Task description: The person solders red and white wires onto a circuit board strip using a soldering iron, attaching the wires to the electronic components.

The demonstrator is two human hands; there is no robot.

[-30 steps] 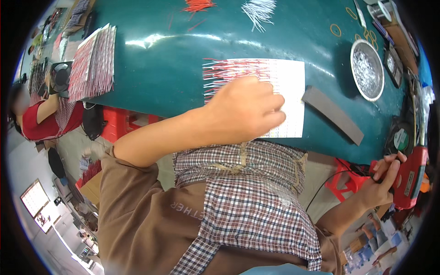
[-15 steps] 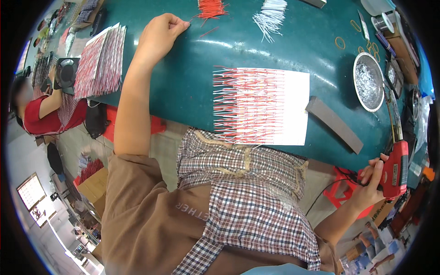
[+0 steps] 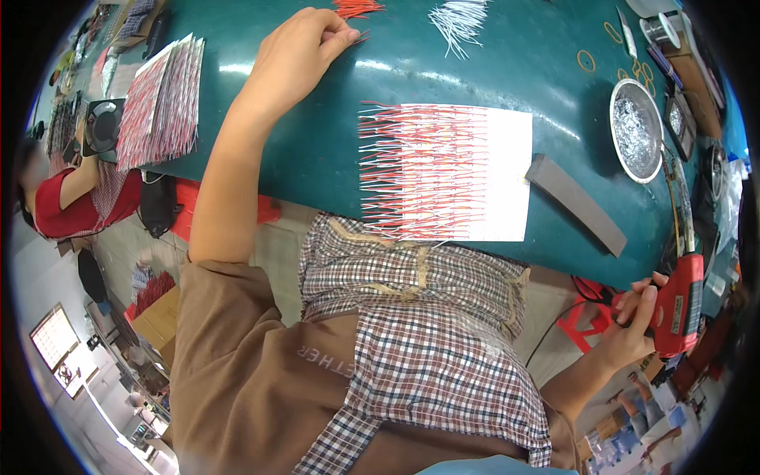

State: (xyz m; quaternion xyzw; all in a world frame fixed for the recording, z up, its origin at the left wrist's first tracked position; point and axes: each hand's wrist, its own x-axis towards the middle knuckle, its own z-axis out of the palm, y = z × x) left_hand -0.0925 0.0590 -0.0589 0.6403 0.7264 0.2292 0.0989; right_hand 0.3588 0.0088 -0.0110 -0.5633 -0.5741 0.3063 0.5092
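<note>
My left hand (image 3: pixel 299 57) is at the far left of the green table, its thumb and fingers pinched on a short red wire (image 3: pixel 365 36). Just beyond the fingertips is a pile of red wires (image 3: pixel 361 9); a bundle of white wires (image 3: pixel 459 24) lies right of it. My right hand (image 3: pixel 632 323), low at the right, wraps the handle of a red soldering gun (image 3: pixel 679 309) with a long metal shaft pointing away from me. Between the hands lies a white card (image 3: pixel 508 178) bearing rows of red and white wires (image 3: pixel 427 174), whose ends overhang its left edge.
A grey bar (image 3: pixel 578 206) rests right of the card. Beyond it stand a metal bowl (image 3: pixel 638 131) of silvery material, rubber bands (image 3: pixel 586 61), scissors (image 3: pixel 647 79) and a wire spool (image 3: pixel 659 32). At left are stacked wired cards (image 3: pixel 162 107) and a person in red (image 3: pixel 75 194).
My left hand has moved right, onto the loose red wire beside the pile. The right hand still grips the soldering gun, slightly lower in view. The whole view has shifted a little.
</note>
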